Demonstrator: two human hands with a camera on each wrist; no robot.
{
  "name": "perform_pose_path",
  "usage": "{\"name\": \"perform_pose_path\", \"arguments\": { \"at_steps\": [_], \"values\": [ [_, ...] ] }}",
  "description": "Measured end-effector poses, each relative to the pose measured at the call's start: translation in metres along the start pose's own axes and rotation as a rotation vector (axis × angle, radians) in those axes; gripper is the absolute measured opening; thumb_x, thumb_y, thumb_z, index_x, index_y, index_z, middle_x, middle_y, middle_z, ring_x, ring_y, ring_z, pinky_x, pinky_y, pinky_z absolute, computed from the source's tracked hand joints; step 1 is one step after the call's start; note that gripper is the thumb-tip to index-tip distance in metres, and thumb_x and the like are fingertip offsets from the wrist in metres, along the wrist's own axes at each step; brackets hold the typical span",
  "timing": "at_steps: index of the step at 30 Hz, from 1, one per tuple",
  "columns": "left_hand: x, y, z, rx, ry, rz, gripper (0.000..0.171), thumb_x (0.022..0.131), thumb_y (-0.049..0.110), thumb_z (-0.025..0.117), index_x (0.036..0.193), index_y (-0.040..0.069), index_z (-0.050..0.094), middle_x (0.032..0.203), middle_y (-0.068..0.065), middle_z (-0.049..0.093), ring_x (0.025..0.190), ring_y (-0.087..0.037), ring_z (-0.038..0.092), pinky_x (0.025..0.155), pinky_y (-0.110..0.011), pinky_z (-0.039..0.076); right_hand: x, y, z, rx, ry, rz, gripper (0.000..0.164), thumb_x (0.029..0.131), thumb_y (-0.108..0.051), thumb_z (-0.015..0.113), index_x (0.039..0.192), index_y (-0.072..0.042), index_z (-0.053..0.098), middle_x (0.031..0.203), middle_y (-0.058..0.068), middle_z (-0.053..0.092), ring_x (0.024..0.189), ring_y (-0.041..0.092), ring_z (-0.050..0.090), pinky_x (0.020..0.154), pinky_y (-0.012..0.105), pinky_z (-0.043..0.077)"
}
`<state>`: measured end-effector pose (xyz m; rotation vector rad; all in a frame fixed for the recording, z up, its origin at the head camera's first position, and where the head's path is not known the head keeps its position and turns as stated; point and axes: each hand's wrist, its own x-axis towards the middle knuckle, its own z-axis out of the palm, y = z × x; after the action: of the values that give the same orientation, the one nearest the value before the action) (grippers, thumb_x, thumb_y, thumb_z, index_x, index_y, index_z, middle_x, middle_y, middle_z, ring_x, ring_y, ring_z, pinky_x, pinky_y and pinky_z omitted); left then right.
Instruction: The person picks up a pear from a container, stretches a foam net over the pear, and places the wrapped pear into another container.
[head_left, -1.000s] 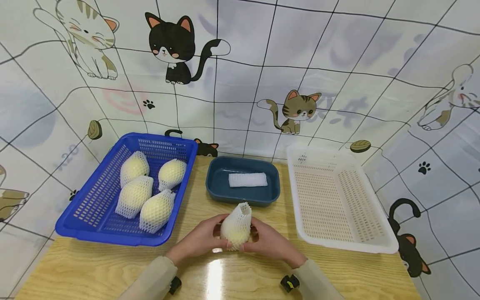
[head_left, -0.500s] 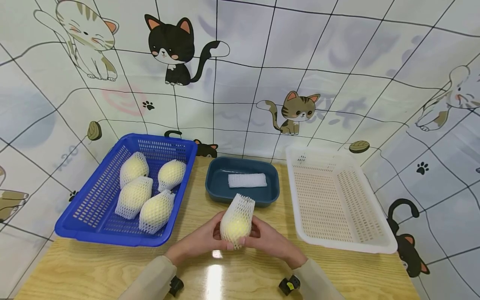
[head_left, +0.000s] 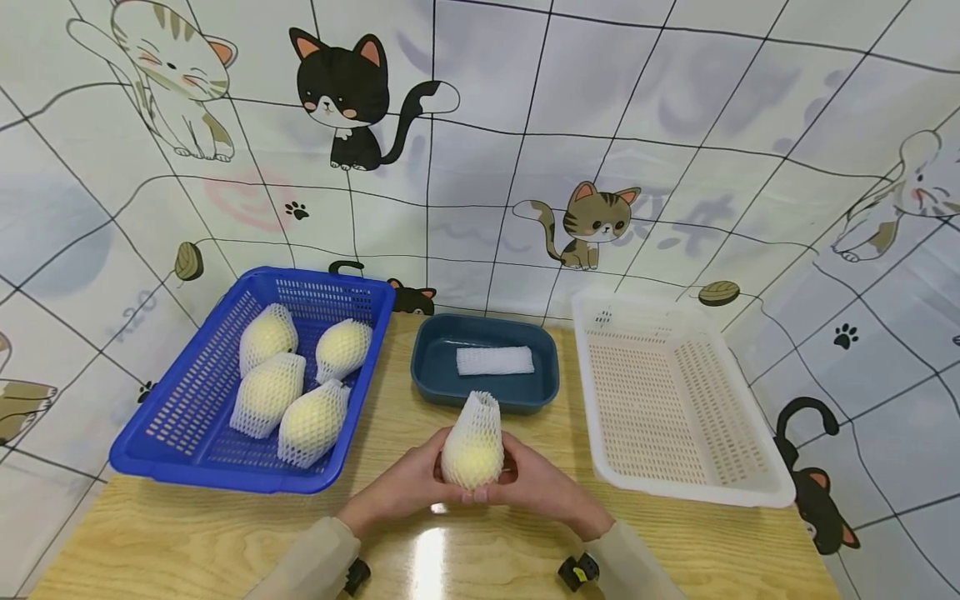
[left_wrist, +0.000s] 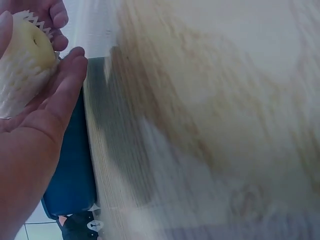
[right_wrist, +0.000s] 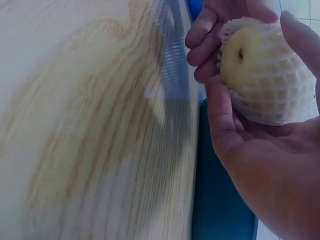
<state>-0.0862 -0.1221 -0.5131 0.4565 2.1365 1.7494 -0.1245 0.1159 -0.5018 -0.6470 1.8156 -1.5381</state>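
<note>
Between both hands, a pale yellow pear (head_left: 472,458) wears a white foam net sleeve, whose loose end stands up past the fruit toward the back. My left hand (head_left: 408,483) grips it from the left and my right hand (head_left: 543,483) from the right, thumbs meeting at the near side. In the right wrist view the sleeve's open end leaves the pear's bare, dimpled bottom (right_wrist: 235,60) showing, with fingers curled beneath. The left wrist view shows the same bare end (left_wrist: 40,45) beside my left fingers.
A blue basket (head_left: 225,473) at the left holds several netted pears (head_left: 268,393). Behind the hands, a dark teal tray (head_left: 435,392) contains a flat white foam net (head_left: 495,361). A white basket (head_left: 697,492) stands at the right on the wooden table (head_left: 262,533).
The pear has tilted in the hands, its net's open end lifting and then swinging more upright. Both thumbs have come together at its near side. Baskets and tray stay put.
</note>
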Motion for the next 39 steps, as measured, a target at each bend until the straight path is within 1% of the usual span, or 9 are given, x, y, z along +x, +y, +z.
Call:
{"name": "perform_pose_path", "arguments": {
  "at_steps": [4, 8, 15, 20, 24, 31, 33, 36, 39],
  "values": [
    [-0.001, 0.001, 0.0, 0.036, 0.009, -0.014, 0.088, 0.083, 0.024, 0.09, 0.153, 0.006, 0.04, 0.128, -0.009, 0.065, 0.11, -0.018, 0.064, 0.088, -0.03, 0.054, 0.001, -0.001, 0.001, -0.001, -0.019, -0.016, 0.082, 0.09, -0.018, 0.082, 0.154, -0.007, 0.034, 0.134, 0.014, 0.054, 0.117, 0.028, 0.062, 0.092, 0.038, 0.058],
    [-0.001, -0.001, 0.0, 0.041, 0.008, -0.019, 0.086, 0.082, 0.023, 0.09, 0.151, 0.005, 0.042, 0.127, -0.009, 0.065, 0.109, -0.019, 0.064, 0.087, -0.031, 0.055, 0.001, -0.002, 0.002, -0.02, -0.021, -0.019, 0.082, 0.089, -0.019, 0.083, 0.154, -0.01, 0.034, 0.135, 0.013, 0.053, 0.118, 0.027, 0.06, 0.093, 0.038, 0.057],
    [0.001, -0.003, 0.001, 0.094, 0.058, -0.018, 0.081, 0.082, 0.026, 0.09, 0.148, 0.006, 0.047, 0.127, -0.006, 0.066, 0.109, -0.018, 0.064, 0.089, -0.034, 0.054, 0.001, -0.003, 0.003, -0.004, -0.001, -0.028, 0.081, 0.091, -0.017, 0.081, 0.155, -0.01, 0.031, 0.136, 0.015, 0.052, 0.119, 0.028, 0.06, 0.093, 0.038, 0.057],
    [0.003, -0.002, 0.004, 0.128, 0.104, -0.005, 0.071, 0.083, 0.026, 0.089, 0.142, 0.004, 0.055, 0.123, -0.007, 0.069, 0.106, -0.018, 0.064, 0.087, -0.035, 0.054, 0.002, -0.004, 0.004, -0.017, 0.042, -0.003, 0.085, 0.09, -0.023, 0.082, 0.155, -0.01, 0.028, 0.137, 0.014, 0.05, 0.119, 0.027, 0.06, 0.093, 0.037, 0.057],
    [0.003, -0.001, 0.008, 0.147, 0.146, 0.011, 0.06, 0.084, 0.029, 0.088, 0.133, 0.006, 0.063, 0.115, -0.003, 0.072, 0.1, -0.015, 0.066, 0.084, -0.033, 0.055, 0.004, -0.006, 0.006, -0.039, 0.085, 0.006, 0.086, 0.09, -0.027, 0.083, 0.154, -0.012, 0.028, 0.137, 0.013, 0.05, 0.119, 0.026, 0.058, 0.094, 0.038, 0.055],
    [0.004, -0.001, 0.011, 0.17, 0.196, 0.047, 0.044, 0.088, 0.032, 0.084, 0.122, 0.008, 0.069, 0.104, 0.002, 0.074, 0.09, -0.009, 0.065, 0.077, -0.028, 0.056, 0.006, -0.006, 0.005, -0.001, 0.114, -0.052, 0.081, 0.09, -0.021, 0.081, 0.154, -0.012, 0.031, 0.136, 0.015, 0.051, 0.119, 0.028, 0.058, 0.095, 0.039, 0.055],
    [0.004, -0.001, 0.011, 0.162, 0.171, 0.05, 0.044, 0.09, 0.032, 0.083, 0.123, 0.007, 0.068, 0.105, 0.001, 0.074, 0.091, -0.009, 0.066, 0.078, -0.028, 0.056, 0.006, -0.005, 0.005, 0.011, 0.116, -0.063, 0.082, 0.09, -0.02, 0.08, 0.154, -0.012, 0.03, 0.137, 0.015, 0.05, 0.119, 0.029, 0.058, 0.094, 0.04, 0.055],
    [0.002, -0.002, 0.006, 0.128, 0.067, 0.029, 0.047, 0.093, 0.026, 0.081, 0.132, 0.007, 0.064, 0.113, 0.0, 0.073, 0.097, -0.01, 0.068, 0.082, -0.027, 0.056, 0.004, -0.004, 0.004, 0.007, 0.135, -0.061, 0.082, 0.09, -0.018, 0.079, 0.154, -0.009, 0.029, 0.136, 0.018, 0.05, 0.118, 0.029, 0.058, 0.094, 0.038, 0.055],
    [0.0, -0.001, 0.0, 0.049, -0.025, -0.012, 0.066, 0.094, 0.022, 0.079, 0.15, 0.008, 0.049, 0.126, -0.005, 0.069, 0.11, -0.017, 0.067, 0.089, -0.03, 0.057, 0.002, -0.004, 0.002, -0.018, 0.168, -0.043, 0.083, 0.089, -0.018, 0.079, 0.153, -0.005, 0.028, 0.135, 0.02, 0.05, 0.116, 0.029, 0.058, 0.093, 0.036, 0.054]
  ]
}}
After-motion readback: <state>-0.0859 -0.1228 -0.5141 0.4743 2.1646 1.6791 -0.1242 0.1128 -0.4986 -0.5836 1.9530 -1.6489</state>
